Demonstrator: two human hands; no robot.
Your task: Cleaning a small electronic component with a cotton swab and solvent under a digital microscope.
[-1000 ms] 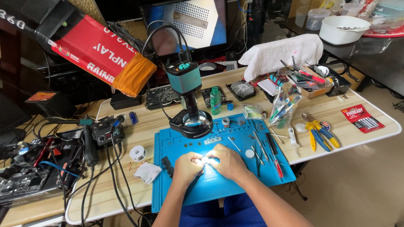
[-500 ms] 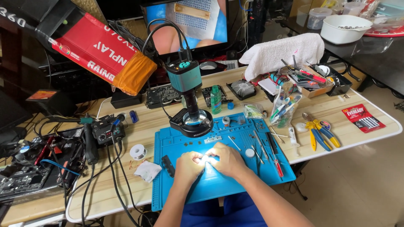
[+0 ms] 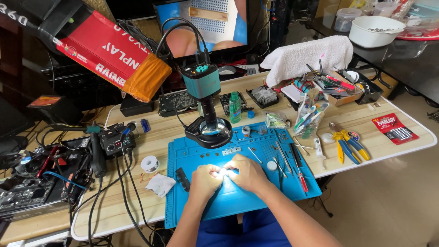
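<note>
Both hands meet over the blue work mat (image 3: 238,201), under the bright light of a teal microscope (image 3: 204,107) on a black ring base. My left hand (image 3: 204,180) and my right hand (image 3: 247,173) pinch a small brightly lit part between their fingertips; glare hides what it is. A monitor (image 3: 201,25) at the back shows a magnified view of fingers and a perforated metal piece. Tweezers and thin tools (image 3: 283,158) lie on the mat to the right of my right hand.
A soldering station (image 3: 116,142) with cables and a solder spool (image 3: 149,163) sit at left. Pliers (image 3: 345,144), a battery pack (image 3: 395,128), a cup of brushes (image 3: 308,116), a white towel (image 3: 311,57) and a tool tray (image 3: 338,89) lie at right.
The hands stay together over the mat with slight finger shifts. The picture on the monitor has changed to a closer view of fingers and the metal piece.
</note>
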